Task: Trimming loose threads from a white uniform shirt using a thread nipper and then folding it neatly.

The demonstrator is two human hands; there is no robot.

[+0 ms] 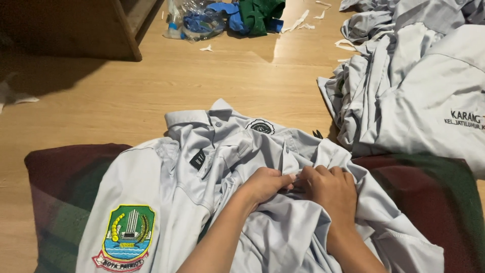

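Both hands, left hand (263,184) and right hand (331,189), pinch the grey shirt (212,167), fingertips hidden in folds. It lies on a dark blanket (55,177) over wooden floor (202,76).

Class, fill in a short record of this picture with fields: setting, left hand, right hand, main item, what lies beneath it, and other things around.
Setting: wooden floor, seen from above
Left hand: pinching the shirt's fabric at the front
Right hand: gripping the same fold, beside the left hand
Main item: light grey uniform shirt with a shield-shaped sleeve badge
Beneath it: dark red and green cushion
Around: pile of grey shirts, plastic bags, green cloth, paper scraps
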